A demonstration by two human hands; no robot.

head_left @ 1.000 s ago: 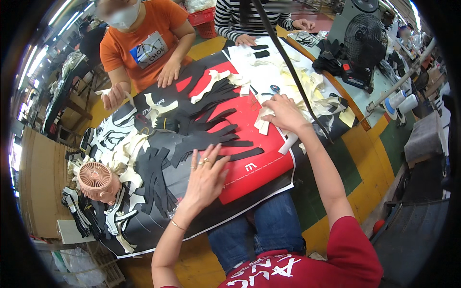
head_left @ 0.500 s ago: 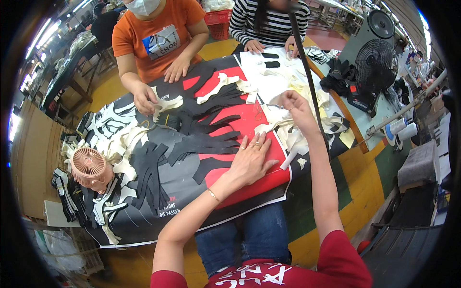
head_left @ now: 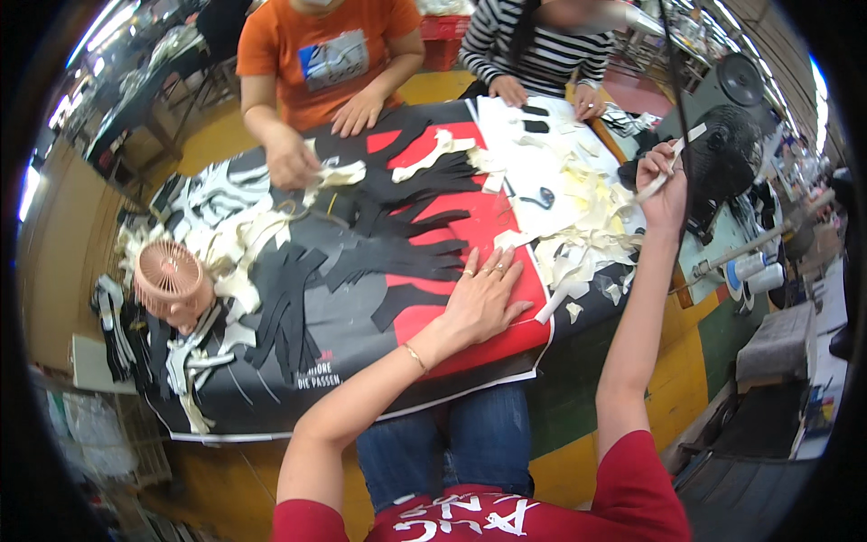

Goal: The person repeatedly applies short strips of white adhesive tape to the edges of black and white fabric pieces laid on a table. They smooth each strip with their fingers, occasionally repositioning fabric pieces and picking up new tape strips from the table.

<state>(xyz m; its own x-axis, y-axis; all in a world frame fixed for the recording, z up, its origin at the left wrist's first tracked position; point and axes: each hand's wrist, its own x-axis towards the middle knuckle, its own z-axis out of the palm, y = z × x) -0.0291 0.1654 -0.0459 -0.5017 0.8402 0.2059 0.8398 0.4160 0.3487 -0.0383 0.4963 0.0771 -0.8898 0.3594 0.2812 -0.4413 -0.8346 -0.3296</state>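
Observation:
My left hand [head_left: 485,303] lies flat with its fingers spread on the red part of the printed sheet [head_left: 433,334] covering the table. Raised over the table's right side, my right hand [head_left: 662,194] pinches a narrow cream fabric strip [head_left: 652,185], which sticks out past the fingers at both ends. Below and left of it spreads a heap of cream fabric scraps [head_left: 587,244]. A small dark tool with a loop [head_left: 544,197], perhaps thread snips, rests on the white paper. Black fabric strips [head_left: 397,257] fan out beyond my left fingertips.
Across the table a person in orange [head_left: 325,72] handles a cream piece; beside them stands a person in stripes [head_left: 533,63]. A pink fan [head_left: 172,275] sits among fabric pieces at left. At right are a black fan [head_left: 727,154], a dark upright pole and white thread cones [head_left: 759,271].
My right hand has moved right and away from the scrap heap, now with the cream strip in it. My left hand stays flat on the red sheet. The view has shifted slightly.

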